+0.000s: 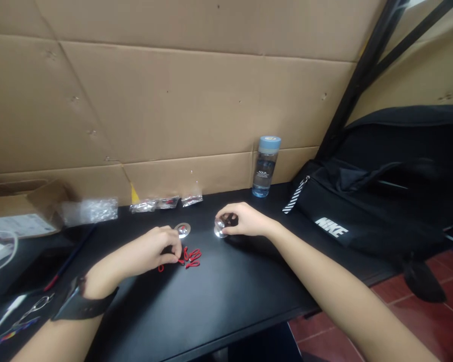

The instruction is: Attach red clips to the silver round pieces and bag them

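Note:
My left hand (pixel 156 250) is closed in a pinch at the left edge of a small group of red cord loops (pixel 192 255). One red loop shows at its fingertips. My right hand (pixel 245 219) has its fingers curled round a small, shiny, round metal piece (pixel 220 231), standing at or just above the table; its exact shape is partly hidden. Just beyond my left hand lies a flat silver disc (pixel 182 230) with a bit of red at its centre. A single red ring (pixel 160 268) lies beneath my left wrist side.
Behind, a water bottle (pixel 266 167) with a blue lid stands by the cardboard wall (pixel 196 100). Small clear packets (pixel 166 202) lie along it. A black bag (pixel 347 211) occupies the right; a cardboard box (pixel 26 206), scissors-like metal item (pixel 38 306) and cables are left.

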`<state>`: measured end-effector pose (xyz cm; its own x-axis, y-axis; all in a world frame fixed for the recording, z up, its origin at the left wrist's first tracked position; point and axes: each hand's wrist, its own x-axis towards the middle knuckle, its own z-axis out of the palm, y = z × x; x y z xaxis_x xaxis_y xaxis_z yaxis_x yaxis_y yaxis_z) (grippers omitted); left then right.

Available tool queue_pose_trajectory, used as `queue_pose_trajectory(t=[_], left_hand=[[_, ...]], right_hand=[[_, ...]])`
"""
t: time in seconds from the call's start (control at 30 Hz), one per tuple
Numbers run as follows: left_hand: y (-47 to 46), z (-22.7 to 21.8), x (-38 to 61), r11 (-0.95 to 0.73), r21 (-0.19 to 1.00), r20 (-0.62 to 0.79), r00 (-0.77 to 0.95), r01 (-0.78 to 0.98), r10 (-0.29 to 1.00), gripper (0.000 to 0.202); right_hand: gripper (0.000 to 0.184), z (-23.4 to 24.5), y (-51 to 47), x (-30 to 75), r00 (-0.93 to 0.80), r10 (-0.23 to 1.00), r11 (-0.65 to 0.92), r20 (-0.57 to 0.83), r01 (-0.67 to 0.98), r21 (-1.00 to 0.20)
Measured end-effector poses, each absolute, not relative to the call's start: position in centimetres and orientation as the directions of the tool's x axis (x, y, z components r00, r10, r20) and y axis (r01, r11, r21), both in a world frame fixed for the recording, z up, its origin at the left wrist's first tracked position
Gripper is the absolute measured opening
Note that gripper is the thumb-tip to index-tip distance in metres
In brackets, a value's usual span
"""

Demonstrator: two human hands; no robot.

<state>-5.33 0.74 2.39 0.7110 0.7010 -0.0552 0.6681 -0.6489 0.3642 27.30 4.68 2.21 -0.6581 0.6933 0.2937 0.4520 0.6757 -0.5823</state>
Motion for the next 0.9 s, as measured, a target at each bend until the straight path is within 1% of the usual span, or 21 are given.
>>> queue_pose_trajectory(t=[0.1, 0.17, 0.23, 0.3, 0.4, 0.5, 0.6, 0.77, 0.9], left_hand=[[0.4, 3.1, -5.3, -0.656, 0.405, 0.098, 0.682, 0.637, 0.724, 0.017], [0.1, 3.3, -4.7, -0.636, 0.452, 0.210, 0.618, 0.626, 0.758, 0.021], [-0.2, 3.1, -3.7, -0.613, 0.502, 0.312, 0.533, 0.610, 0.786, 0.023], [-0.7, 2.7, -2.4, -0.604, 0.530, 0.421, 0.433, 0.595, 0.797, 0.022], [-1.4, 2.2, -0.6, -0.613, 0.520, 0.552, 0.314, 0.594, 0.773, 0.021], [-1.9, 2.0, 0.3, -0.629, 0.491, 0.604, 0.284, 0.603, 0.744, 0.017], [-2.3, 1.8, 0.7, -0.621, 0.462, 0.627, 0.262, 0.634, 0.734, 0.017], [-2.8, 1.7, 1.1, -0.578, 0.414, 0.655, 0.211, 0.703, 0.725, 0.014], [-3.2, 2.0, 1.4, -0.589, 0.411, 0.675, 0.202, 0.696, 0.710, 0.015]], right_hand=[[0.035, 2.3, 4.4, 26.9, -0.592, 0.740, 0.618, 0.319, 0.413, -0.669], [0.038, 2.3, 4.0, 26.5, -0.556, 0.769, 0.558, 0.317, 0.341, -0.756], [0.041, 2.3, 3.7, 25.9, -0.529, 0.793, 0.466, 0.302, 0.206, -0.861], [0.045, 2.2, 3.2, 25.3, -0.510, 0.811, 0.352, 0.285, 0.037, -0.935], [0.050, 2.0, 2.3, 24.3, -0.495, 0.825, 0.224, 0.273, -0.158, -0.962], [0.054, 1.8, 1.7, 23.6, -0.495, 0.823, 0.161, 0.278, -0.265, -0.951], [0.056, 1.7, 1.3, 23.2, -0.503, 0.817, 0.128, 0.282, -0.319, -0.939], [0.056, 1.7, 0.9, 22.9, -0.518, 0.804, 0.120, 0.291, -0.337, -0.934], [0.055, 1.6, 0.6, 22.7, -0.529, 0.796, 0.121, 0.296, -0.339, -0.933]])
